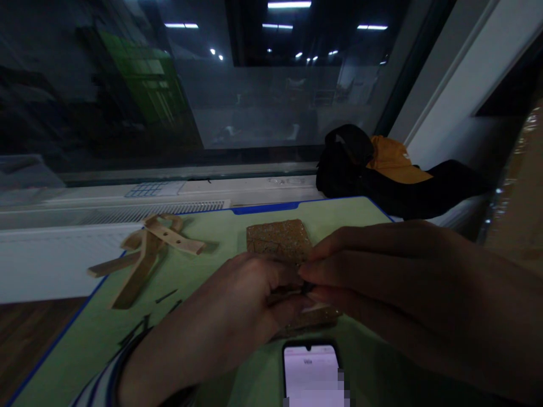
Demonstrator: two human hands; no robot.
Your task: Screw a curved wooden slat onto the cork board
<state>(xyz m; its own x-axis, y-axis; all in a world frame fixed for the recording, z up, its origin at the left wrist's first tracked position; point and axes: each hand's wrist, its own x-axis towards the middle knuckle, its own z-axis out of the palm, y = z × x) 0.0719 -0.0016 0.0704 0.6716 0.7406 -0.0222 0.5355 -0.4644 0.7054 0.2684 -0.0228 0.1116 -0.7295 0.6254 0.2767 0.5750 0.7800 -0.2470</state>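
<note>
A brown, shiny-surfaced slab [279, 233] lies on the pale green tabletop [345, 213], partly covered by my hands. Above its middle, my left hand [250, 294] comes in from the lower left with thumb and fingers closed in a pinch. My right hand [390, 277] reaches from the right, its fingertips pressed together and meeting those of the left. A small dark piece [307, 287] shows between the fingertips, with something pale beside it. Most of what they hold is hidden, so its kind cannot be made out.
Light wooden strips with holes [148, 265] lie in a pile at the left. Several thin dark nail-like pieces [166, 296] are scattered near my left forearm. A lit phone [314, 376] lies in front of the slab. Behind are a windowsill, black cloth and an orange cap [394, 158].
</note>
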